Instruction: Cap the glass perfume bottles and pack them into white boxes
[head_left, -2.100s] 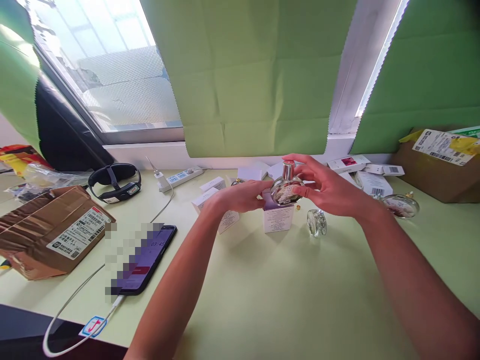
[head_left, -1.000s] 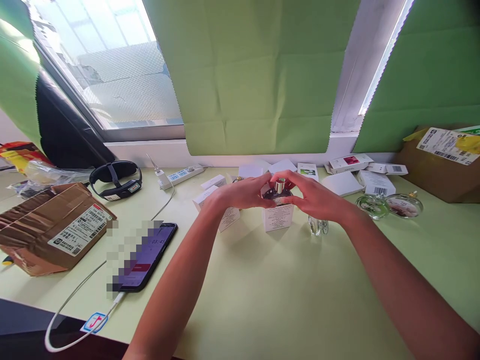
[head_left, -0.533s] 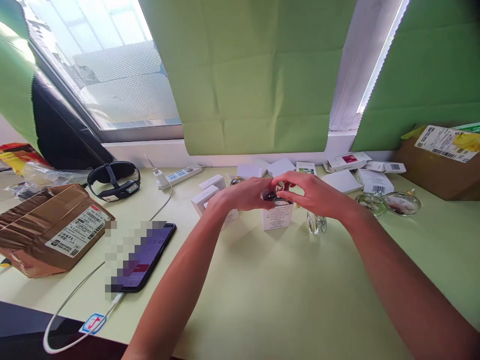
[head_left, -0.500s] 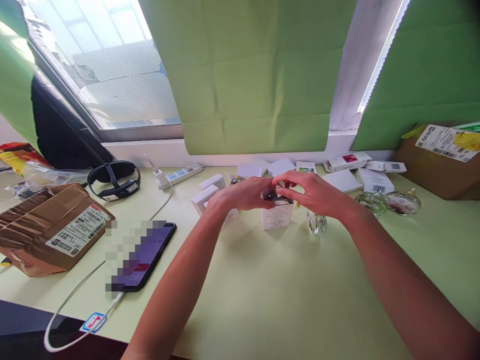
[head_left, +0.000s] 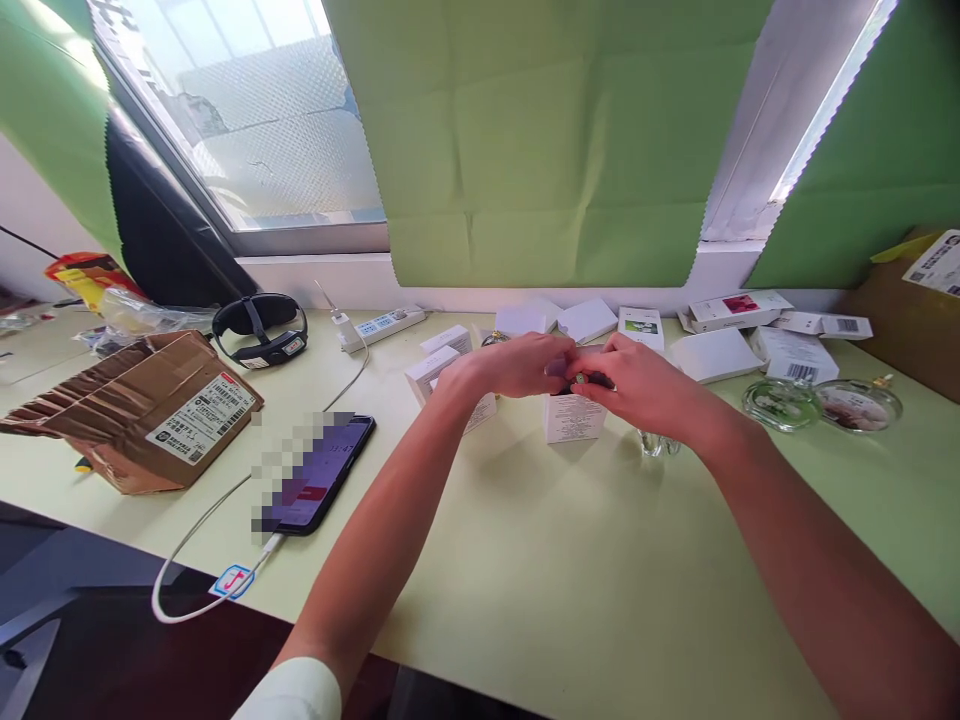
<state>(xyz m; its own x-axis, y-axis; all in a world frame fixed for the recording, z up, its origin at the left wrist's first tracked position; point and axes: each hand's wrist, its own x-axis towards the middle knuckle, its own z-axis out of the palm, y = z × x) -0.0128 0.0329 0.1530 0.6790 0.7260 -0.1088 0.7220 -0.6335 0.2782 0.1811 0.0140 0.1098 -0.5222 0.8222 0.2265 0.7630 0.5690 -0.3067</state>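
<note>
My left hand and my right hand meet above a small upright white box with printed text on its front. Between the fingertips shows part of a dark glass perfume bottle at the top of this box. Both hands are closed around it, and they hide most of it. A clear glass piece stands just below my right hand, partly covered. White cartons stand left of the box, behind my left wrist.
A green round bottle and another flat bottle lie at right. Several white cartons line the back. On the left are a brown box, a charging phone, a black head strap and a power strip.
My view has turned a little to the left. The fingers of my right hand have come down and closed in on the bottle beside my left hand. The white box stays upright beneath.
</note>
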